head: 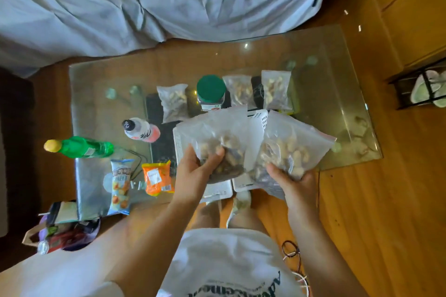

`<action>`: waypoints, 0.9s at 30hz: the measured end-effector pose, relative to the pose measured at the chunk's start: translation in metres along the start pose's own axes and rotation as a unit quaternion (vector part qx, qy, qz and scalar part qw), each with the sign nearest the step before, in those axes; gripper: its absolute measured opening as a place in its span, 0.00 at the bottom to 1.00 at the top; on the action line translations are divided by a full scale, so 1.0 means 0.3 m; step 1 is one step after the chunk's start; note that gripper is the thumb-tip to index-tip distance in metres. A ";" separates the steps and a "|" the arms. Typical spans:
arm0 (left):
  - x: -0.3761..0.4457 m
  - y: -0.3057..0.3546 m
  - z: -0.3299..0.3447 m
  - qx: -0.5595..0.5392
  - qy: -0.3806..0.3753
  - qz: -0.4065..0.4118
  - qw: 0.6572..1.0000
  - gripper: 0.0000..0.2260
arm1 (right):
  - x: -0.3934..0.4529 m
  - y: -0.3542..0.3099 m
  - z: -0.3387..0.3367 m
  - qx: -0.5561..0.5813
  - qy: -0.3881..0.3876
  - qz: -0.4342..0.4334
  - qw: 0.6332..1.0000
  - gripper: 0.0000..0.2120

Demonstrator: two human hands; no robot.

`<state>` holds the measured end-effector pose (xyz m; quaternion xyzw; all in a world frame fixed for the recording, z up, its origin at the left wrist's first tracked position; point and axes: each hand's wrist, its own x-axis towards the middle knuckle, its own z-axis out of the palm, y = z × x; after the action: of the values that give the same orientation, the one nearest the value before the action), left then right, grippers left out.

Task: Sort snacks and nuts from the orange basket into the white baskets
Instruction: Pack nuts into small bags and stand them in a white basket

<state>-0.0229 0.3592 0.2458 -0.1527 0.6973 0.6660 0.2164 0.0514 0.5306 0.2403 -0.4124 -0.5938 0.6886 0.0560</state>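
Note:
My left hand (196, 171) grips a clear bag of mixed nuts (214, 137) held above the left white basket (179, 146). My right hand (293, 182) grips a second clear bag of nuts (293, 144) above the right white basket (259, 120). Both bags hide most of the baskets. Three more nut bags stand further back on the glass table: one (173, 101) at the left, another (241, 90) beside the green-lidded jar (210, 91), and one (276, 89) at the right. No orange basket is in view.
A green bottle (82, 147) and a pink bottle (141, 129) lie on the table's left. A blue snack pack (120, 185) and an orange snack pack (156, 177) lie near the front edge. A bag of items (62, 229) sits on the floor. A covered sofa (144, 2) lies beyond.

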 end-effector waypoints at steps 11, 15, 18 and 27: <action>0.382 -0.501 0.352 0.023 0.099 -0.121 0.988 0.11 | 0.508 0.478 0.034 -0.119 0.057 0.117 0.984 0.12; 0.412 -0.570 0.383 0.203 0.169 -0.084 0.961 0.16 | 0.530 0.522 0.000 -0.159 0.060 0.042 0.985 0.15; 0.453 -0.559 0.371 0.283 0.176 -0.012 0.943 0.16 | 0.562 0.505 -0.005 -0.232 0.049 -0.046 0.970 0.13; 0.491 -0.481 0.397 0.364 0.014 -0.044 0.930 0.07 | 0.582 0.474 0.035 -0.324 -0.069 -0.074 0.941 0.07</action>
<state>-0.0655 0.4791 0.0447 -0.1036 0.8876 0.3536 0.2765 -0.0107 0.5805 0.0293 -0.3147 -0.8160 0.4797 -0.0703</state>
